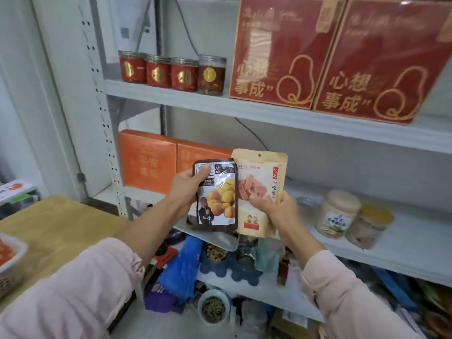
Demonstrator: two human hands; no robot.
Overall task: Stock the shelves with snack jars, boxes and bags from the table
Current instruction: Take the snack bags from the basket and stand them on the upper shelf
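Our left hand (188, 189) grips the dark bag (220, 199) at its upper left corner. The thumb lies across the front of the bag, and the fingers curl behind it. Our right hand (276, 211) grips the tan bag (259, 182) at its lower right edge. The thumb presses on the front, and the fingers pass behind the bag, out of view.

Both bags are upright and side by side, with their printed fronts toward us. The right edge of the dark bag overlaps the left edge of the tan bag. We hold both bags in the air in front of the middle shelf (403, 243), at its front edge. Neither bag rests on it.

On the middle shelf, two orange boxes (146, 162) stand at the left end against the back. A cream-lidded jar (338, 214) and a yellow-lidded jar (371, 223) stand just beside each other toward the right end.

On the upper shelf (171, 96), three red jars (159, 72) stand in a row at the left end. A brown jar (211, 74) stands just beside the row on its right. Two large red boxes (281, 52) stand side by side to the right of the jars, near the front edge.

The table (61, 223) lies to the left of the shelving. A white basket (12, 260) sits at its left edge.
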